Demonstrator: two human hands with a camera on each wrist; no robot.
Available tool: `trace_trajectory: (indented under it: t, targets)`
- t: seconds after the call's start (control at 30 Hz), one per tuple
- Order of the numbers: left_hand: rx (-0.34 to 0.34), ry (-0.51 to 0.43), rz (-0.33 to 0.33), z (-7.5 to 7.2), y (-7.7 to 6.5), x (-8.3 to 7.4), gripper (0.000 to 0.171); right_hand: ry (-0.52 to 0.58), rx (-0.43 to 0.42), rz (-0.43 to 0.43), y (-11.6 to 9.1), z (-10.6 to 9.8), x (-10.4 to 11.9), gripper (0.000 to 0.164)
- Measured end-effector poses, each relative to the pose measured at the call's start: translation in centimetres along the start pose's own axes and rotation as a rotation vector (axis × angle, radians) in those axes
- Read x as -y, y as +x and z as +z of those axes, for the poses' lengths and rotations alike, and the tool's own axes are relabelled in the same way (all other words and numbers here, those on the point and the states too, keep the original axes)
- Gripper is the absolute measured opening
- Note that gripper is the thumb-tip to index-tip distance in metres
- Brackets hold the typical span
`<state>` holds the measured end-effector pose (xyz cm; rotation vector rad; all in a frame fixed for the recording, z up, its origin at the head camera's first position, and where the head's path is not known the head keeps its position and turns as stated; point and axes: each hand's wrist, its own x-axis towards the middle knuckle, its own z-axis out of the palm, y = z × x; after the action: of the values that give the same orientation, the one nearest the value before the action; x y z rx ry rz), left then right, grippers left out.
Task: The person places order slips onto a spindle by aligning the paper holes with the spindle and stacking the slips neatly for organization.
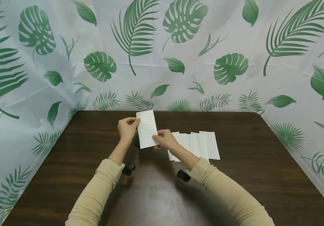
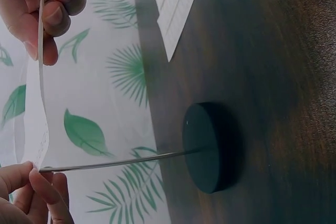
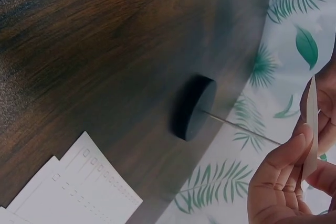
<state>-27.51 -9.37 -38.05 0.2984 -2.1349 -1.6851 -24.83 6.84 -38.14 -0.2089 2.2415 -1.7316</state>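
Note:
A white lined paper slip [image 1: 147, 130] is held up above the table, facing the head camera. My left hand [image 1: 127, 128] pinches its left edge near the top, and my right hand [image 1: 165, 139] grips its lower right edge between thumb and fingers. Below the slip stands a black round base [image 2: 202, 148] with a thin metal rod [image 2: 121, 162] rising from it. In the left wrist view the rod's upper end meets the slip beside my left fingertips; whether it pierces the paper I cannot tell. The head view shows only part of the base.
Several similar paper slips [image 1: 209, 146] lie overlapping on the dark wooden table [image 1: 243, 125], to the right of the hands and partly behind the right forearm. A white cloth with green leaves [image 1: 176, 84] hangs behind the table. Black knob-like pieces [image 1: 183, 175] sit at both wrists.

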Motion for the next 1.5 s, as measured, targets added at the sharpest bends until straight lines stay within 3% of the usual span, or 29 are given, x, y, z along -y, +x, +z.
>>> trace_trajectory:
  t: [0.2, 0.6, 1.0, 1.3, 1.5]
  targets:
    - [0.008, -0.043, -0.009, -0.1, -0.3, 0.2, 0.017, 0.007, 0.001, -0.009, -0.2, 0.3, -0.2, 0.022]
    - [0.050, -0.156, -0.103, -0.2, -0.2, 0.7, 0.018, -0.029, 0.018, -0.026, -0.1, 0.3, -0.5, 0.021]
    - [0.033, -0.036, 0.005, 0.2, -0.2, 1.2, 0.014, -0.033, 0.030, -0.033, -0.2, 0.2, -0.7, 0.022]
    - [0.118, -0.099, -0.141, -0.5, 0.4, 0.7, 0.023, -0.039, 0.029, 0.013, 0.1, 0.3, -0.7, 0.022]
    - [0.145, -0.076, -0.172, -0.6, 0.8, 0.7, 0.025, -0.049, 0.040, 0.047, 0.4, 0.1, -0.8, 0.022]
